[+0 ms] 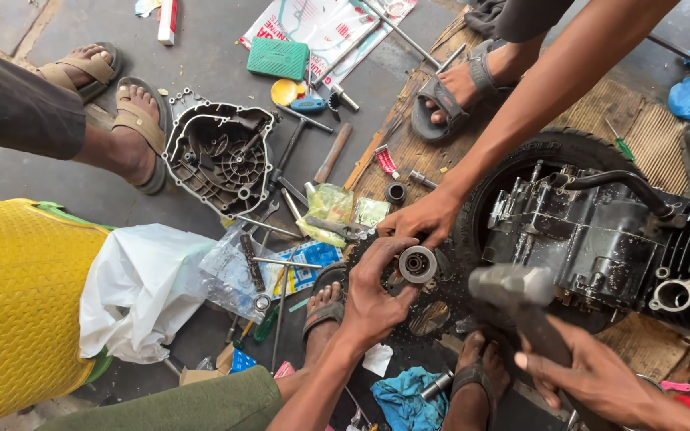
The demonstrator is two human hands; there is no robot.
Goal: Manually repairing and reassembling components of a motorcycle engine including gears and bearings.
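A person's left hand [373, 291] reaches in from the near edge and grips a round metal bearing [417, 264], thumb and fingertips curled around its rim, holding it over a black sprocket [433, 307] at mid-scene. The right hand [592, 375], at the near right, wraps its fingers tight around the handle of a hammer [513, 286], whose blurred steel head hangs just right of the bearing. From the far side, a co-worker's hand [421, 219] comes down with fingers bent, its fingertips resting at the sprocket's far edge, just beyond the bearing. Right of them a greasy engine [600, 239] sits inside a black tyre [553, 148] on a woven mat [600, 104]. On the concrete floor [89, 199] to the far left lies an open engine cover [221, 156], with sandalled feet [141, 120] beside it. Wrenches and other tools [305, 160] are scattered between the cover and the sprocket, along with a white plastic bag [141, 287] at the left and a yellow sack [17, 303] at the near left edge. A blue rag [401, 399] lies near the person's own feet.
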